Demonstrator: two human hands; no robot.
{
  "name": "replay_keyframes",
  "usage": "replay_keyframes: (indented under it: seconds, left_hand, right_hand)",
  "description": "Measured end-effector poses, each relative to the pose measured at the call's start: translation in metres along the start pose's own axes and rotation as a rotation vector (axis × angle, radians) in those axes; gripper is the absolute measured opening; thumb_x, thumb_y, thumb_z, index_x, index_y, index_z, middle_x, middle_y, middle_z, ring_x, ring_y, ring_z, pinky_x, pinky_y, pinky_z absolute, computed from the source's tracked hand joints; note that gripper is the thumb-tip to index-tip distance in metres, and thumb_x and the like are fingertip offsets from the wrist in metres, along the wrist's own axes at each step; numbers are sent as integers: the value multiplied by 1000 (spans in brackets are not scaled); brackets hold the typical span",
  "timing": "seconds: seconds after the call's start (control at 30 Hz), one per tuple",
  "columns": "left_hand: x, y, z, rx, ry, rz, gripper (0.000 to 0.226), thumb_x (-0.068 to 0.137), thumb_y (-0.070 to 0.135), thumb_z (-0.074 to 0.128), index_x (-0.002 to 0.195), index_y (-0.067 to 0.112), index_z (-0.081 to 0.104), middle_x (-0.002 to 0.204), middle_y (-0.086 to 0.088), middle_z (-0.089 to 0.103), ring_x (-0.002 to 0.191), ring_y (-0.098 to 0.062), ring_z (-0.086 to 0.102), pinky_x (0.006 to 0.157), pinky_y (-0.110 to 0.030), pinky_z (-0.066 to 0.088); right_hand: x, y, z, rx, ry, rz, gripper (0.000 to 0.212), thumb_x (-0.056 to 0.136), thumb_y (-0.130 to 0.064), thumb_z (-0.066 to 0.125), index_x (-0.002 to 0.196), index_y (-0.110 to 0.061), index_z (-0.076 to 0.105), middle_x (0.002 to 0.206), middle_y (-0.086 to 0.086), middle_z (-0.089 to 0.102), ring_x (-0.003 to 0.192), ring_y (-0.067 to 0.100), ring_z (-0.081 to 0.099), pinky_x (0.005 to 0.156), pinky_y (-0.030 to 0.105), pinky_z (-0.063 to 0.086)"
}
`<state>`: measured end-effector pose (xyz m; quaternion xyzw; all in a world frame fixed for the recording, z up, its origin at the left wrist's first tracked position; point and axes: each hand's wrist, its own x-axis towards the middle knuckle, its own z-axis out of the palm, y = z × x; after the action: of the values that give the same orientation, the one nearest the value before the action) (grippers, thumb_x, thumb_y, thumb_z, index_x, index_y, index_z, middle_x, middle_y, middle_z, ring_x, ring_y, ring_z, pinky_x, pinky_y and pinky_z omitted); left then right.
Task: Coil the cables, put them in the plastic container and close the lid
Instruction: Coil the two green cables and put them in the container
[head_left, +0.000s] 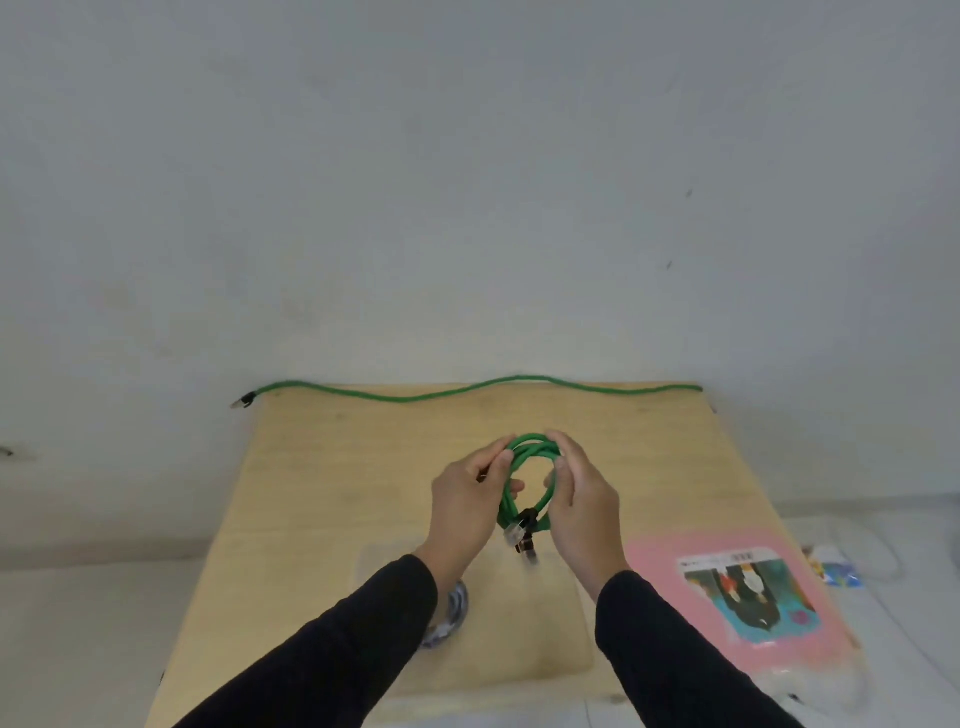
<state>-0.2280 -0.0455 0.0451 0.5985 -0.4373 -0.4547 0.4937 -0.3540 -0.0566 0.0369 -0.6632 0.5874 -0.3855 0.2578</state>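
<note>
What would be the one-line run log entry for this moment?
stage: coiling | hands: left hand and right hand hold green coil | second green cable: uncoiled, far table edge | container: lid off

Two green cables (527, 457) — one lid (737, 587)

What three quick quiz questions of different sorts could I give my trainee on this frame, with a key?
1. True or false: the green coil is lying flat on the wooden table.
2. Which best describes the second green cable? A) coiled B) stretched out along the table's far edge C) inside the container
3. Fill in: the pink lid lies to the person's ____.

Key:
1. False; the left hand and right hand both hold it above the clear plastic container.
2. B
3. right
</note>
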Motion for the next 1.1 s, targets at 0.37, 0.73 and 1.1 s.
replay_keyframes:
  seconds: [0.37,0.73,1.1]
  left_hand:
    - [-61,-73,28,179,59,-214,25,94,20,51,114,23,66,101,5,72,62,10,65,53,-7,47]
    - [-45,-95,34,286,89,-289,27,95,22,49,116,18,65,100,7,69,74,2,62,61,-7,43]
    - [-37,-111,44,755,-2,-90,34,98,15,36,126,8,55,127,-13,57,113,-25,55,91,-24,40]
  right_hand:
    - [-81,45,-4,50,-217,291,35,98,-18,34,125,-31,51,81,-1,62,73,6,56,58,9,39]
    - [-65,65,13,25,-287,378,37,96,-13,36,126,-26,53,110,8,66,82,15,58,70,22,41]
    - [-59,79,23,-284,-488,239,45,95,-11,37,140,-12,33,127,16,41,107,28,49,93,30,41]
